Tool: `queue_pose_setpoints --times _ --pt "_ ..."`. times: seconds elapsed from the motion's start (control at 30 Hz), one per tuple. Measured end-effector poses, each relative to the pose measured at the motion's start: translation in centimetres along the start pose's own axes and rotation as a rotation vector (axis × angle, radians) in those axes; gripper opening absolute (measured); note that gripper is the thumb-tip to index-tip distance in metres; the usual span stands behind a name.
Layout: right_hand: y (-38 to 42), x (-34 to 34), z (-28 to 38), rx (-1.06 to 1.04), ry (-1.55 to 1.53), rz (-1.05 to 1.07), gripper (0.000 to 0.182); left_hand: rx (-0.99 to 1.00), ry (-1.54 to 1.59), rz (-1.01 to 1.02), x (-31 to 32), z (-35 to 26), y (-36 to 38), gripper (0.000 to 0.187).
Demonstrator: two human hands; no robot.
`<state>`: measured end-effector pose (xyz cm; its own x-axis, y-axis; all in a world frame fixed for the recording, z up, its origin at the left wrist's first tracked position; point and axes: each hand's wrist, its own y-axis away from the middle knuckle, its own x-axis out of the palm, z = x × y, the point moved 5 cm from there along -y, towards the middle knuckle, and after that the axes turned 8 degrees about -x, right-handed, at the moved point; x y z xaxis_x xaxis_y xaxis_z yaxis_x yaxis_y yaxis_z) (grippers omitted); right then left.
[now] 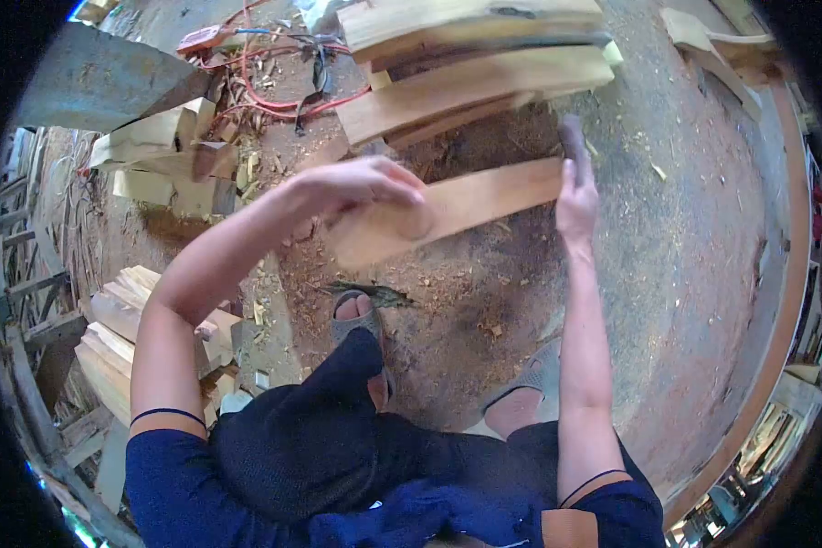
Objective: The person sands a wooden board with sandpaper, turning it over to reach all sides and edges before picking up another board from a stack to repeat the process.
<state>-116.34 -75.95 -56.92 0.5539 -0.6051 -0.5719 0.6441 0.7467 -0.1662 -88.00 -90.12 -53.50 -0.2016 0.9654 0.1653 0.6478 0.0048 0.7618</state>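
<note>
Plank (466, 203): held level above the sawdust floor (685, 237), just below the stacked boards (475, 73). Left hand (361, 196): fingers clenched over near end. Right hand (575, 187): fingers released, flat against far edge. Step judged: carrying plank; next calls for firmer right-side hold.

Stacked planks (475, 64) block ahead; sawdust floor (694, 237) rightward seems open.

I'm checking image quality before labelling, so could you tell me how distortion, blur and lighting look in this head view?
Head view: strong fisheye bending with black corners; the left hand and the near end of the plank are motion-blurred, the right hand slightly soft; daylight is even, with soft shadow under the stacked boards.
</note>
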Motion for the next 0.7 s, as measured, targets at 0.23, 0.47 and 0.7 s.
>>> queue_pose_setpoints --times 0.23,0.47,0.7 --pt "0.3 2.7 -0.3 -0.315 0.346 0.137 0.044 0.228 1.236 0.064 0.7 5.2 3.6 0.076" --pt "3.7 4.7 4.1 -0.222 0.221 0.039 0.049 0.226 1.364 0.066 2.6 4.2 3.9 0.074" --pt "13.7 10.5 19.8 -0.758 -0.062 0.382 0.056 0.233 1.259 0.11 -1.5 9.1 2.0 0.062"
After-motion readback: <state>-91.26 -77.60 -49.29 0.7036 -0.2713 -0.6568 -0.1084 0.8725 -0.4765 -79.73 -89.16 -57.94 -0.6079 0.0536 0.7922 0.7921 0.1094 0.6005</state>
